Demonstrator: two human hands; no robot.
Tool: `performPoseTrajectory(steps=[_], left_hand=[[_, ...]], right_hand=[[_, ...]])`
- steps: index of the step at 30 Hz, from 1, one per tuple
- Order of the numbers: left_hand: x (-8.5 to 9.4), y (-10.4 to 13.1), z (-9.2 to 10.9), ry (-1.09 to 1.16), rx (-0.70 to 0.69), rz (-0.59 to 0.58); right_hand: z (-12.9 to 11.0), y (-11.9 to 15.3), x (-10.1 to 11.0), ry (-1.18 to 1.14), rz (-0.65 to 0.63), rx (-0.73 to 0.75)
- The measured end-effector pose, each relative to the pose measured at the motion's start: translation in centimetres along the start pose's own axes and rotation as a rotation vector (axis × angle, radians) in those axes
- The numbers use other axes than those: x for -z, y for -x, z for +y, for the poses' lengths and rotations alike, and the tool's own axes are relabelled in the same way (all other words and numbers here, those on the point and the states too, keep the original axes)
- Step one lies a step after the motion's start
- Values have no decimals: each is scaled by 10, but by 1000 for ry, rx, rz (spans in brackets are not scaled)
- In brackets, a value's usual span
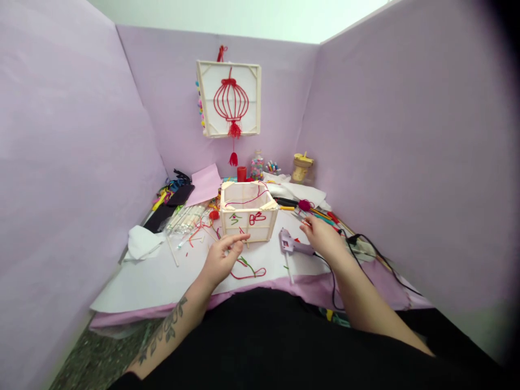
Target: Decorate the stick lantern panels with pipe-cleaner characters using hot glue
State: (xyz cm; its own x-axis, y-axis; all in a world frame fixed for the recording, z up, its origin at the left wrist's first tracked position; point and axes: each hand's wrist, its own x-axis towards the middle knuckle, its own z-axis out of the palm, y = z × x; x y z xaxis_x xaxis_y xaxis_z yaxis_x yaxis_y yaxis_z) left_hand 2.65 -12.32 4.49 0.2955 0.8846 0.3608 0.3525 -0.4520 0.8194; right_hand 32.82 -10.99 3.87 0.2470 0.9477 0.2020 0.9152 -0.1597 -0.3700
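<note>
Lantern frame [247, 226] stands at one o'clock from the left hand [221, 260], its thumb and forefinger slightly apart, and ten o'clock from the right hand [320, 235], fingers closed on a slim metal tool [299, 217]; a lilac glue gun [296, 245] lies at eight.

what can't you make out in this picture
All in the head view:
- Metal tool: its type; the right hand covers its near end, and it is small.
- Lower red marks on the front of the box frame: partly behind the left hand's fingers.
- Box frame's far side: hidden by its front.
- Jar: its small contents are blurred.
- Items under the table: mostly hidden by black clothing.
</note>
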Motion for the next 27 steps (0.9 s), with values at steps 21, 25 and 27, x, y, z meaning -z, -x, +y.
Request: performPoseTrajectory(steps=[21, 25, 27], left_hand=[[-20, 10, 3, -98, -381, -171], [-19, 11, 2, -108, -340, -230], [-19, 13, 0, -157, -309, -336]], right_hand=[[-95, 61, -23, -1190, -376, 87], [-91, 55, -23, -1209, -247, 47], [-85, 49, -23, -1230, -176, 16]])
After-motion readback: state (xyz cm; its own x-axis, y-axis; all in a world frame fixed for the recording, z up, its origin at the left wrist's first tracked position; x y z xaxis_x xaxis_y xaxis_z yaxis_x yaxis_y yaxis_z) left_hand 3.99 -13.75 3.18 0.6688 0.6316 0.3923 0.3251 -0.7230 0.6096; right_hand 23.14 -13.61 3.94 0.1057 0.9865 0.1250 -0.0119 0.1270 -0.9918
